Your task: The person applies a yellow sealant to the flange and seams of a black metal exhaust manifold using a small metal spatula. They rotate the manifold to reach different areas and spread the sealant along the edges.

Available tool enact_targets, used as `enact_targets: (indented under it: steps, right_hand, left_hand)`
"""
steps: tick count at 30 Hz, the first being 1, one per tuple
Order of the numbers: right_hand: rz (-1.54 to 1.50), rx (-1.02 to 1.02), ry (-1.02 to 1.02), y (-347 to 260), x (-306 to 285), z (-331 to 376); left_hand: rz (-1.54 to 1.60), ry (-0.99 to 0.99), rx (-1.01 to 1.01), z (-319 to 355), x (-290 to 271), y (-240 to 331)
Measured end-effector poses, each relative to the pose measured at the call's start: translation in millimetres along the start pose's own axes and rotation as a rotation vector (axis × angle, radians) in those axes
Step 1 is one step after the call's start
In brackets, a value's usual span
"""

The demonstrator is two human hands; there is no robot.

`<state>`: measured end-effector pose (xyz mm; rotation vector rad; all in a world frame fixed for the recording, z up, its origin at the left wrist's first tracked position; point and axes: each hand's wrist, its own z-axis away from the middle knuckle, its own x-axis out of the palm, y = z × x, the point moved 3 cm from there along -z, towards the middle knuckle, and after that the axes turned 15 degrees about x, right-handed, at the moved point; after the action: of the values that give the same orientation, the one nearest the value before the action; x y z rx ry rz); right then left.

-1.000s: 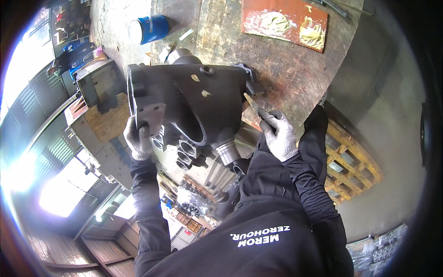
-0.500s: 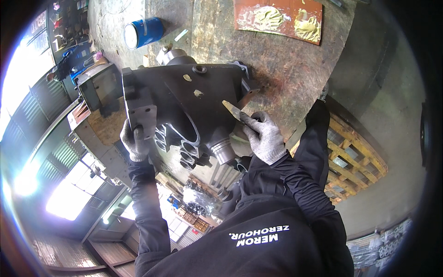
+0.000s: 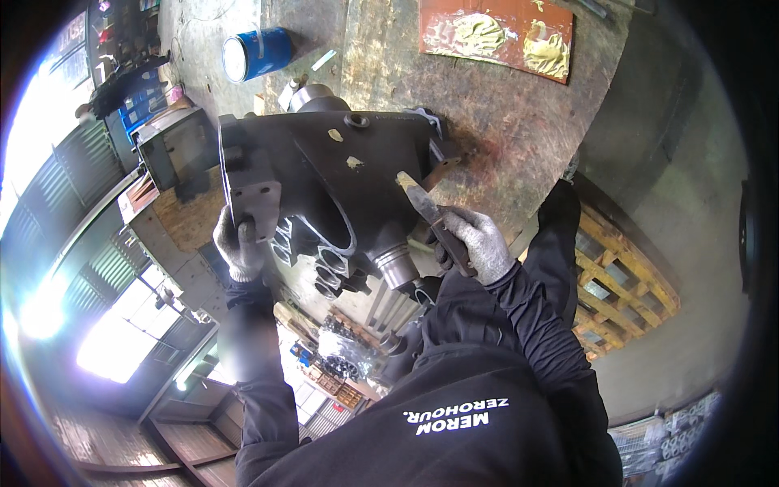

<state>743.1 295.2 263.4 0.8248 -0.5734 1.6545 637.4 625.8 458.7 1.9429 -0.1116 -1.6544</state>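
Note:
A large dark metal casting with a machined silver shaft end lies on the workbench. Two pale putty dabs show on its upper face. At its left end my gloved left hand is closed on the drilled flange, thumb on the near side and the other fingers partly hidden. My gloved right hand grips the dark handle of a putty knife. Yellowish putty coats the blade's tip, which points up and left over the casting's right part; whether it touches cannot be told.
On the workbench a blue can stands beyond the casting, with a small pale strip beside it. A reddish board carrying yellowish putty lies at the far right. A wooden pallet rests on the floor to the right.
My right hand has turned and shifted slightly right and down, so the knife's handle and more of its blade show. My left hand stays on the flange.

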Motion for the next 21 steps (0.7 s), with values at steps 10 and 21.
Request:
enact_targets:
  steps: [10,21]
  right_hand:
    - [-0.155,0.102,-0.035,30,-15,-14]
    - [-0.178,0.188,0.006,31,-17,-26]
  left_hand:
    - [-0.022,-0.030,-0.033,3,-5,-3]
    - [0.005,-0.022,-0.044,4,-7,-7]
